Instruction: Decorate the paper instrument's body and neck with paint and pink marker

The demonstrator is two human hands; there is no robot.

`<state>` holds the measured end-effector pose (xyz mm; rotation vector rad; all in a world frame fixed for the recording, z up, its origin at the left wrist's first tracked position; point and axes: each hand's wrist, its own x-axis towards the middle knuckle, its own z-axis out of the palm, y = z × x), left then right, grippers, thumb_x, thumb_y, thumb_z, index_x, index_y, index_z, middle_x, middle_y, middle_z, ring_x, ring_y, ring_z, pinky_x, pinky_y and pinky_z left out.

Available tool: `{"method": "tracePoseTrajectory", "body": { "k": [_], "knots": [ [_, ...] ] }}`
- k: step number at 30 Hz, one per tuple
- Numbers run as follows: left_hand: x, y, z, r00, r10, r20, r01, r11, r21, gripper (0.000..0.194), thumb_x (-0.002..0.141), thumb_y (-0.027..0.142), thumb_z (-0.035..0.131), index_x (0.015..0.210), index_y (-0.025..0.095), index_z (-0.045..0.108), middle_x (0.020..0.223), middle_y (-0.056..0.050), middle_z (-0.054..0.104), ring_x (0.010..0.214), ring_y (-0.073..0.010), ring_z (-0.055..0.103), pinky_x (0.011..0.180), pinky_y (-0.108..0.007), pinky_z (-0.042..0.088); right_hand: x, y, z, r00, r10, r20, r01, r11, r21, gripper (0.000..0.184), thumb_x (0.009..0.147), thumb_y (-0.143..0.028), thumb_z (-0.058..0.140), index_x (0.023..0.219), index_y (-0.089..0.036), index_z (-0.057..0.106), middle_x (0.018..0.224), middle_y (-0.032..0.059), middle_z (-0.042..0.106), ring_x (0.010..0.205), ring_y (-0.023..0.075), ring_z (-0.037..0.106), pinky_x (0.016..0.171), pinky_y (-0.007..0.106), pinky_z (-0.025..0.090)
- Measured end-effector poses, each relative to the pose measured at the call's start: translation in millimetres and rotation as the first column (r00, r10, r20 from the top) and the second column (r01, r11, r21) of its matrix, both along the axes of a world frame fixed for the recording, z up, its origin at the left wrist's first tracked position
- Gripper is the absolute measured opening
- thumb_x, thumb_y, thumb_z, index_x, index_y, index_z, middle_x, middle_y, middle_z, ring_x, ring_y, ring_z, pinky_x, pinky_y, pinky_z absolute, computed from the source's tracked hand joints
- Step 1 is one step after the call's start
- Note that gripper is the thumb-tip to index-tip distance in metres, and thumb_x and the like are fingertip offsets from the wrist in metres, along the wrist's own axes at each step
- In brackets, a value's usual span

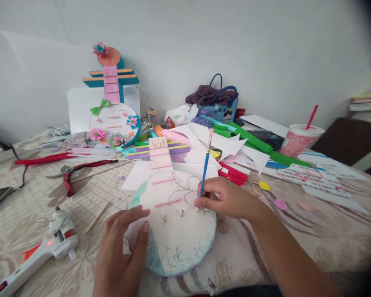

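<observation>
A white paper craft instrument (185, 231) with a round body, drawn flowers and green shading lies in front of me. Pink strips cross its body and neck, and several small pegs (182, 213) stand in a row below them. My right hand (224, 196), over the body's right side, pinches a blue-handled paintbrush (205, 165) held upright with its pinkish bristle end up. Its fingertips are close to the rightmost peg; whether they touch it I cannot tell. My left hand (123, 243) rests at the body's left edge, thumb and fingers apart, holding nothing.
A white glue gun (60, 237) with a lit red light lies at left, near red-handled pliers (67, 177). A finished colourful craft instrument (113, 111) stands behind. Paper scraps (216, 138), a blue bag (225, 109) and a cup with a straw (299, 140) occupy the back and right.
</observation>
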<state>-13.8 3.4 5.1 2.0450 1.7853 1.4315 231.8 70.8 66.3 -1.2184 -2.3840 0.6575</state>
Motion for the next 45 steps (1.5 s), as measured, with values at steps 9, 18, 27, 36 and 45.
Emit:
{"method": "tracePoseTrajectory", "body": {
  "k": [9, 18, 27, 36, 45],
  "knots": [
    [-4, 9, -13.1, 0.999, 0.035, -0.016, -0.035, 0.999, 0.033, 0.019, 0.079, 0.037, 0.054, 0.093, 0.025, 0.059, 0.105, -0.004, 0.059, 0.096, -0.0225, 0.053, 0.082, -0.042, 0.043, -2, -1, 0.6, 1.0, -0.024, -0.015, 0.024, 1.0, 0.007, 0.031, 0.082, -0.043, 0.055, 0.069, -0.015, 0.06, 0.067, 0.0018, 0.058, 0.063, 0.0124, 0.051, 0.056, 0.022, 0.035],
    [1, 0, -1.3, 0.993, -0.005, -0.12, 0.021, 0.991, 0.132, 0.016, 0.083, 0.03, 0.05, 0.096, 0.026, 0.057, 0.097, -0.005, 0.059, 0.1, -0.0236, 0.05, 0.086, -0.044, 0.04, -3, -2, -0.7, 1.0, -0.025, 0.008, 0.025, 1.0, 0.011, 0.03, 0.083, -0.042, 0.054, 0.07, -0.015, 0.059, 0.067, 0.0013, 0.057, 0.063, 0.0122, 0.051, 0.056, 0.022, 0.035],
    [-4, -21, -6.7, 0.904, 0.028, -0.428, 0.064, 0.978, 0.2, 0.02, 0.075, 0.031, 0.056, 0.091, 0.028, 0.068, 0.137, -0.007, 0.037, 0.129, -0.0419, 0.024, 0.099, -0.068, 0.015, -4, -3, -0.1, 0.999, -0.035, 0.025, 0.034, 0.999, 0.011, 0.029, 0.084, -0.041, 0.053, 0.069, -0.015, 0.058, 0.068, 0.0015, 0.058, 0.062, 0.012, 0.051, 0.054, 0.022, 0.034],
    [-9, -25, -13.5, 0.934, -0.034, -0.355, 0.086, 0.988, 0.13, 0.02, 0.075, 0.039, 0.062, 0.093, 0.033, 0.066, 0.14, -0.002, 0.034, 0.133, -0.0367, 0.02, 0.105, -0.061, 0.014, -4, -2, -0.6, 0.999, -0.034, 0.018, 0.035, 0.999, -0.009, 0.028, 0.084, -0.04, 0.053, 0.07, -0.016, 0.059, 0.069, 0.0018, 0.059, 0.063, 0.0126, 0.051, 0.055, 0.022, 0.034],
    [18, -24, 6.0, 0.884, 0.128, -0.45, -0.1, 0.991, 0.084, 0.02, 0.084, 0.029, 0.046, 0.081, 0.021, 0.064, 0.135, -0.012, 0.039, 0.134, -0.0373, 0.018, 0.1, -0.066, 0.016, -5, -3, 0.6, 0.999, -0.033, 0.023, 0.033, 0.999, -0.021, 0.027, 0.084, -0.039, 0.053, 0.072, -0.016, 0.059, 0.069, 0.0014, 0.059, 0.062, 0.0121, 0.051, 0.054, 0.023, 0.033]
  ]
}}
